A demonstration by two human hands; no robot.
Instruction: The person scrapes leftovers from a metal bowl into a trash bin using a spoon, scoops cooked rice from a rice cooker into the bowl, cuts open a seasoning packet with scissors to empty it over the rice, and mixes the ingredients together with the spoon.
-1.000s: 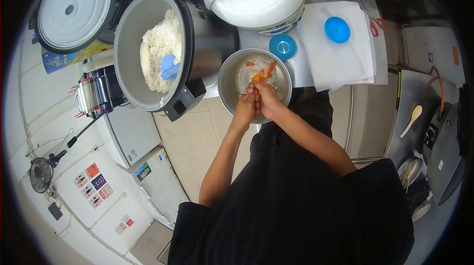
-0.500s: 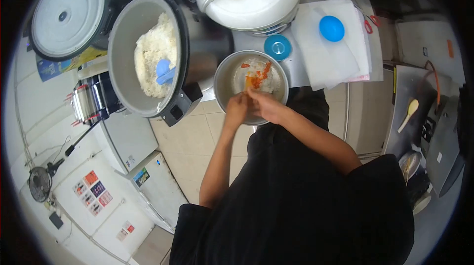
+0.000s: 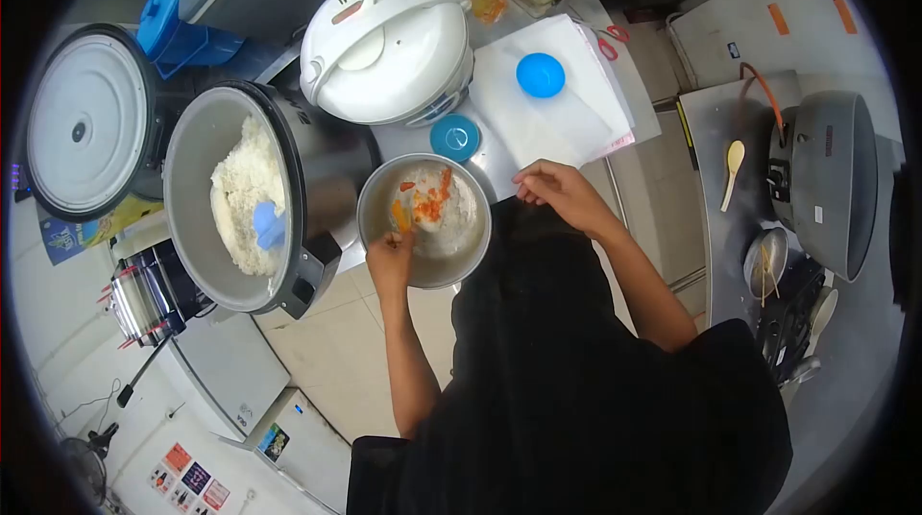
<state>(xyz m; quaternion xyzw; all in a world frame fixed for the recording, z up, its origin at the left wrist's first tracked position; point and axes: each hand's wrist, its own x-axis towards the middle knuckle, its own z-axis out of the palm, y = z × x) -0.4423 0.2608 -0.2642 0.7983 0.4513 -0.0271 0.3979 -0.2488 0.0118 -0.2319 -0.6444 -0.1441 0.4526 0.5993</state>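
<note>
A round metal pot (image 3: pixel 369 198) holds white rice with orange-red pieces (image 3: pixel 432 200) on top. Over the pot's near left side, my left hand (image 3: pixel 389 261) pinches a small orange-yellow packet (image 3: pixel 401 217); its details are too small to make out. My right hand (image 3: pixel 565 196) is raised to the right of the pot, apart from it and close to the white paper sheets (image 3: pixel 509 121). Its fingers are curled in, and whether anything sits between them is hidden. A teal round container (image 3: pixel 454 138) stands just behind the pot.
At left, a large open cooker (image 3: pixel 182 179) contains rice and a blue scoop (image 3: pixel 269 225). A white rice cooker (image 3: pixel 394 54) stands behind the pot. The paper carries a blue bowl (image 3: pixel 541 75); red-handled scissors (image 3: pixel 609 43) and an orange-filled bag (image 3: pixel 487 2) lie beyond.
My hands, together over the pot before, have parted. My right hand has moved right, out of the pot, while my left stays over it with the packet. The whole view has shifted.
</note>
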